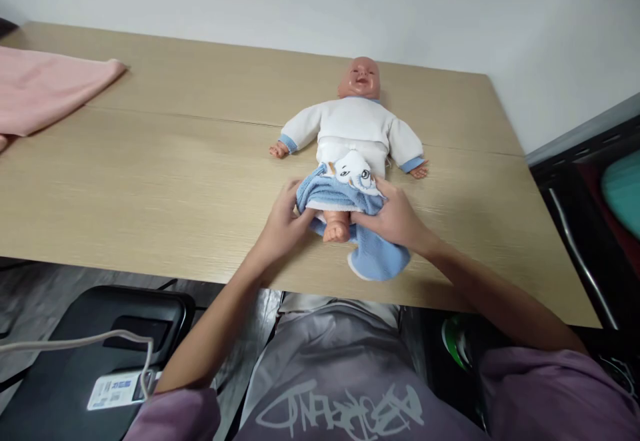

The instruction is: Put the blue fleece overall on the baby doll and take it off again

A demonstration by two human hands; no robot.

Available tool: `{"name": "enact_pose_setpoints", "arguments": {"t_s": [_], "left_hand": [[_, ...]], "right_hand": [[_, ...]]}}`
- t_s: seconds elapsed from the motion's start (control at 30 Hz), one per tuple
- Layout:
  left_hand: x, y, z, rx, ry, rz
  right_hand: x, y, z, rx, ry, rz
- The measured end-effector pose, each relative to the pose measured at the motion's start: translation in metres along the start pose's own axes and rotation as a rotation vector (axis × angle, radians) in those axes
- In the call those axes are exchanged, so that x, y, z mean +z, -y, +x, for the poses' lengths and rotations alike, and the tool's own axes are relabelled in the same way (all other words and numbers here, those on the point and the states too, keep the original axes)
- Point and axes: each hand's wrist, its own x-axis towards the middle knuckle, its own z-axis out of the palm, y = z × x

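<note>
One lettered shirt (340, 374) lies nearest, below the fingers; two hands, left hand (290, 218) and right hand (393, 213), are each clamped on one blue garment (343, 194), with one foot (336, 228) showing in its white-edged opening between them. One white-topped doll (354, 121) lies face-up just beyond the fingers on one table (190, 181); one pink cloth (50, 88) lies well to their left; one black seat (65, 334), lower left of them, bears one card (116, 389).

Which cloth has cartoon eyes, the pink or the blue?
The fuzzy blue-and-white cloth, gathered between the left hand and right hand; the plain pink cloth shows no eyes.
</note>
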Motion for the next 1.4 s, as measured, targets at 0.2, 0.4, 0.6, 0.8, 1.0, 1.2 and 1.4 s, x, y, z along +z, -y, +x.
{"name": "enact_pose_setpoints", "arguments": {"t_s": [0.2,0.4,0.6,0.8,1.0,1.2,1.4], "left_hand": [[-0.022,0.011,0.047,0.081,0.303,-0.122],[-0.043,0.030,0.078,-0.081,0.584,-0.316],[-0.043,0.028,0.094,-0.096,0.622,-0.318],[-0.038,0.024,0.105,-0.064,0.545,-0.170],[-0.031,-0.012,0.125,0.244,0.375,0.238],[-0.002,-0.063,0.178,0.277,0.931,0.415],[0.026,-0.058,0.203,0.200,1.196,0.096]], "right_hand": [[-0.026,-0.029,0.026,0.080,0.138,0.085],[-0.037,-0.042,0.023,0.150,0.208,0.308],[-0.054,-0.052,0.013,0.312,0.176,0.601],[-0.065,-0.072,0.010,0.297,0.279,0.612],[-0.057,-0.068,0.006,0.292,0.126,0.749],[-0.048,-0.052,0.005,0.223,0.102,0.716],[-0.054,-0.049,0.004,0.188,0.138,0.563]]}}
